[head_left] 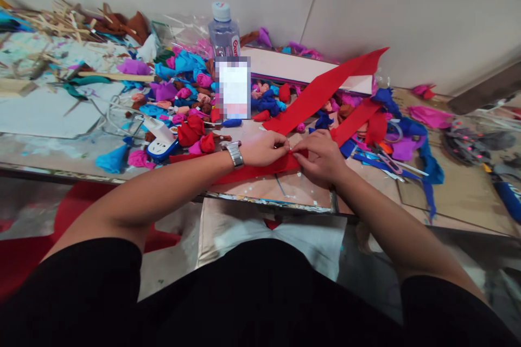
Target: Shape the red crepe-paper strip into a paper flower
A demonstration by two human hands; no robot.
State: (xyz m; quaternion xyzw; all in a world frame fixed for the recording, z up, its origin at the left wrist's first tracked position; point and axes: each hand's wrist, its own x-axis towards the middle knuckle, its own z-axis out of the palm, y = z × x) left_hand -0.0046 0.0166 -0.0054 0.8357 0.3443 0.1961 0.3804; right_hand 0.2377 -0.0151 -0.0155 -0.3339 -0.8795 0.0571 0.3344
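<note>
Lower red strip (260, 172): directly under both hands, long axis roughly left to right along the table edge (264, 200)
Left hand (264, 149): at the strip, fingertips drawn together; pinch unclear
Right hand (323, 156): equally near, thumb and forefinger almost meeting left fingertips; grip unclear
Long red strip (325, 87): just beyond, slanting away rightward
Clutter: power socket (163, 143) left, scissors (391, 161) right
Far: bottle (224, 38) upright
</note>
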